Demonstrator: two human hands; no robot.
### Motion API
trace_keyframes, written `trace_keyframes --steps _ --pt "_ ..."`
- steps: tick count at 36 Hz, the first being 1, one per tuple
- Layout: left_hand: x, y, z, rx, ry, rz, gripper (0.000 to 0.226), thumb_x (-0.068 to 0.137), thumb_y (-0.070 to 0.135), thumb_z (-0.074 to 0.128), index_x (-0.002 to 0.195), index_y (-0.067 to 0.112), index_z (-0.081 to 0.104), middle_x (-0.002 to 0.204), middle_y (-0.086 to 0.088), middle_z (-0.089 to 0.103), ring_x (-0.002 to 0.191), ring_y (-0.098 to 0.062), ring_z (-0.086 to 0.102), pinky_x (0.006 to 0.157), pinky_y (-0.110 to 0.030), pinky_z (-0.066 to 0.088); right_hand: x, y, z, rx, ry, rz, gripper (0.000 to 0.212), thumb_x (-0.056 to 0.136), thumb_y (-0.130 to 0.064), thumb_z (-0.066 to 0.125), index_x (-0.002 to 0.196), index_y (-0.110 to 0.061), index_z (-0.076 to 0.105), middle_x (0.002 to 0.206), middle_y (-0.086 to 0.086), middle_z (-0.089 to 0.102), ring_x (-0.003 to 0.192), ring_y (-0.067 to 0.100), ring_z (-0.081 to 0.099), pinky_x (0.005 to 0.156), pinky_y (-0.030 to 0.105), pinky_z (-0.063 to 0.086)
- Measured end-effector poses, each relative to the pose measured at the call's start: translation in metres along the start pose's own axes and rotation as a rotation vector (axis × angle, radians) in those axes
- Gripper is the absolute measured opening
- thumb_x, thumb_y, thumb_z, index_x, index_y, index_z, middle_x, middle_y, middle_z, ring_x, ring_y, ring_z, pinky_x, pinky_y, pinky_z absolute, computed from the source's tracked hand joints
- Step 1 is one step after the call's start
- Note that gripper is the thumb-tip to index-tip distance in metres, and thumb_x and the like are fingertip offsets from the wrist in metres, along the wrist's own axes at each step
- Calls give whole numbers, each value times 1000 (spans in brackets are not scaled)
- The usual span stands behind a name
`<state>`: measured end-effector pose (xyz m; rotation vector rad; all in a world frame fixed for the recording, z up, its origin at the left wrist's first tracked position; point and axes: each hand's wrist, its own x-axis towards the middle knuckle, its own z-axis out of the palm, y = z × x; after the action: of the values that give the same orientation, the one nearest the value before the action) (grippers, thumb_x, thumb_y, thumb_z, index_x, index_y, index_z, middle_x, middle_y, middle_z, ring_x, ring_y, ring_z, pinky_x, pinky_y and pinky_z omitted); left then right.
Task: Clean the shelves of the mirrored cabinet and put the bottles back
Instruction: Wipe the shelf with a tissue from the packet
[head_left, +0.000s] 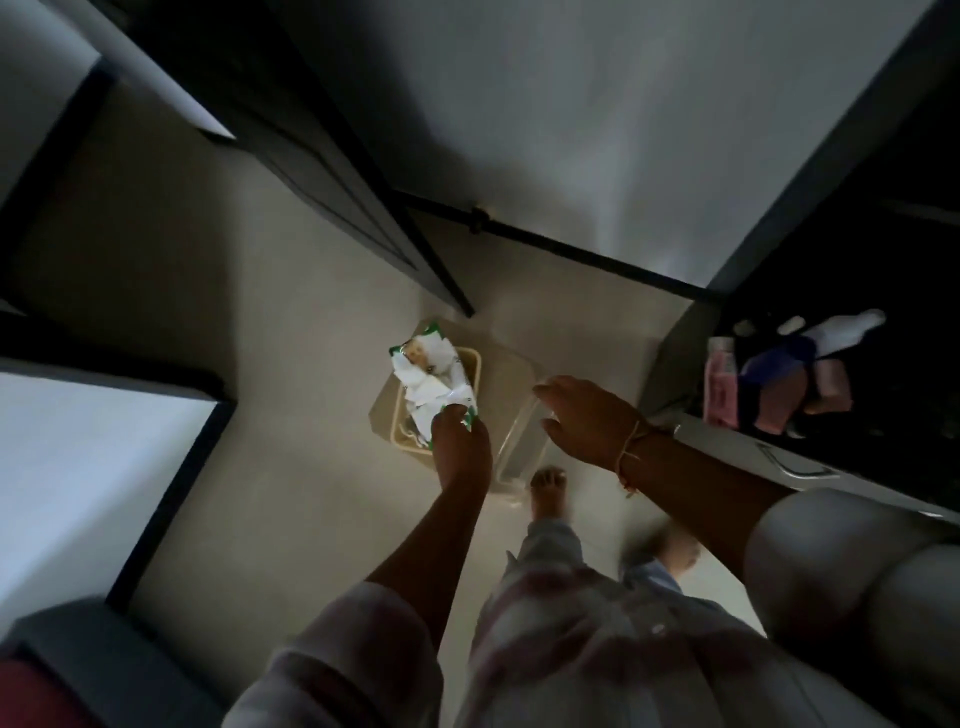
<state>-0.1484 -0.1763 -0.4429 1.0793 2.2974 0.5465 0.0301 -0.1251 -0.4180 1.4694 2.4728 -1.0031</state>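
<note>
Head view. Crinkled white-and-green wipes pack (434, 382), long axis running from the person toward the far-left corner of the beige rectangular waste bin (470, 359), above its opening. Left hand (460, 441) pinches the pack's near end. Right hand (587, 415), fingers extended, at the bin's clear lid (511, 441). Bottles (779, 374) clustered on the dark counter right of the bin.

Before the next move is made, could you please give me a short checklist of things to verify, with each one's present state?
1. Left hand grips the green-and-white packet: ok.
2. Packet is over the beige bin: ok.
3. Right hand is open and holds nothing: ok.
4. Right hand touches the clear lid: cannot tell.
5. Bottles are back in the cabinet: not ok, they stand on the dark counter.
</note>
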Motion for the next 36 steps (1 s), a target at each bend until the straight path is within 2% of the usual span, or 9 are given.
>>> trace_keyframes --steps 5,10,15,18,20,22,25,31,36 --pt "49 -37 -12 -14 -7 -142 30 91 17 63 116 0 61 118 -14 63 110 -27 57 77 -13 28 40 -27 12 -65 -108 -10 54 95 -34 48 145 -18 33 148 10 35 132 30 40 106 44 39" --pt "93 -60 -6 -125 -34 -260 41 85 23 70 120 4 60 117 -12 64 109 -28 60 86 -27 42 72 -42 24 -105 -146 -14 53 93 -36 50 142 -18 37 145 11 38 128 31 44 101 46 42" --pt "125 -61 4 -281 -14 -402 57 80 33 75 127 9 54 121 -5 60 110 -22 58 86 -25 42 93 -55 26 -117 -171 -12 47 92 -35 51 135 -16 42 135 11 46 120 31 50 95 47 47" --pt "142 -62 12 -234 -39 -410 59 78 36 73 129 17 49 122 -6 55 109 -25 57 95 -40 47 99 -58 26 -112 -176 -9 46 92 -34 52 132 -15 44 133 11 48 119 31 51 94 47 48" --pt "149 -63 16 -189 -70 -405 49 81 35 72 124 22 53 119 -5 52 105 -25 58 93 -43 50 101 -59 27 -118 -178 -2 46 91 -34 52 132 -15 44 134 11 48 120 32 50 94 47 48" --pt "156 -66 18 -120 -98 -362 36 84 31 69 117 22 59 117 -5 52 102 -26 60 91 -37 49 103 -59 26 -121 -181 7 46 92 -34 52 133 -14 44 135 11 47 121 32 50 95 47 47" --pt "163 -70 21 -29 -124 -288 26 89 26 64 113 17 64 118 -7 59 105 -23 57 81 -25 38 105 -58 23 -114 -188 15 47 93 -33 52 135 -14 43 136 13 47 122 32 49 97 47 46" --pt "162 -69 18 -94 4 -263 21 93 33 60 101 15 67 107 -6 62 96 -24 61 79 -32 48 105 -55 19 -89 -167 54 49 93 -34 52 137 -13 44 135 12 49 123 31 48 99 46 44" --pt "155 -65 8 -187 118 -192 22 99 18 46 105 8 66 107 -6 63 95 -15 57 75 -23 38 105 -53 14 -79 -138 80 48 94 -32 51 137 -13 44 134 11 50 123 29 49 101 41 42"
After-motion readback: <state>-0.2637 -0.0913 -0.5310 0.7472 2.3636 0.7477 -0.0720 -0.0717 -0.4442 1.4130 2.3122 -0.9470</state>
